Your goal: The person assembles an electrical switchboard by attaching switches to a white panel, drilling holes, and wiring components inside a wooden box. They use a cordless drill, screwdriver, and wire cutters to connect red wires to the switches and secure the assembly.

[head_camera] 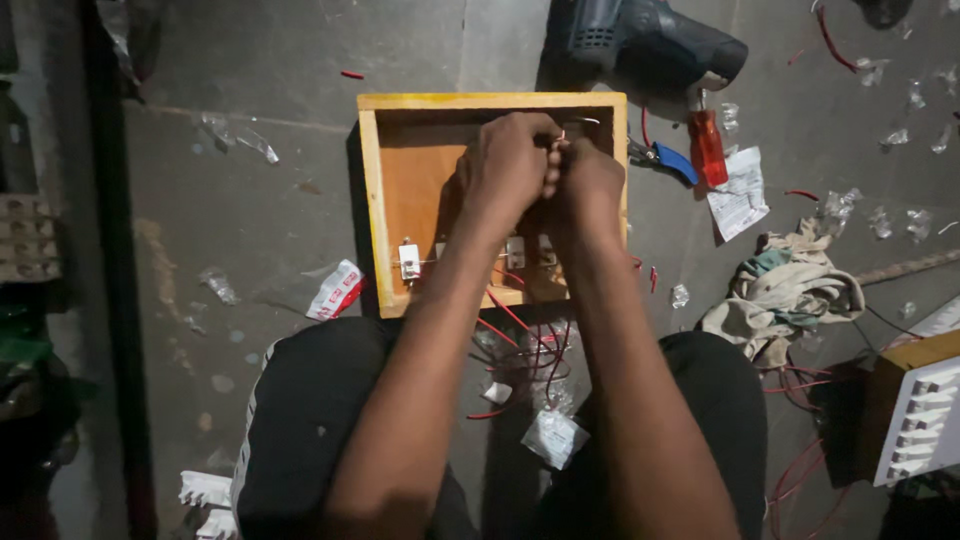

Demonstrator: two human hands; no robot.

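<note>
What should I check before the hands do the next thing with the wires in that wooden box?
1. Both hands on the work: ok. The left hand and right hand meet over the wooden box.
2. Wire end gripped: cannot tell; the fingers hide it.
3. Red wires free of snags: not ok; they lie tangled between the knees.
4. Switch modules seated in the box: cannot tell, partly hidden.
5. Tools in reach: ok. The blue-handled pliers and red screwdriver lie just right of the box.
6. Power drill clear of the hands: ok; it lies beyond the box.
</note>
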